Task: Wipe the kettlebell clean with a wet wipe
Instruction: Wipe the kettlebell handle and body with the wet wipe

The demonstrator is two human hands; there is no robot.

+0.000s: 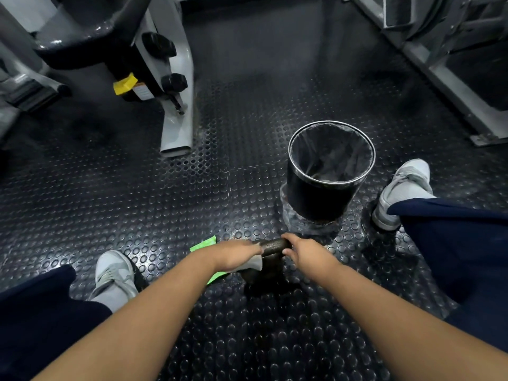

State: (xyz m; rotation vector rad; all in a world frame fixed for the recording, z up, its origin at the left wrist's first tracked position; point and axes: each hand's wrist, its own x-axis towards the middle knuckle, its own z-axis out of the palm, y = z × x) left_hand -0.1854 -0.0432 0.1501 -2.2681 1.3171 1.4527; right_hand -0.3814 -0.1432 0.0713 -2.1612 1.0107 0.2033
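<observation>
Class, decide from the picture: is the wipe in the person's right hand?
No, the left hand holds the wipe on the kettlebell, while the right hand grips its bare handle.

- The left hand and right hand are bare, and so are both forearms up to the near edge.
- Loose dark navy trousers cover both legs.
- The left shoe and right shoe are light grey, laced, with pale soles.
- Grey socks show above each shoe.
</observation>
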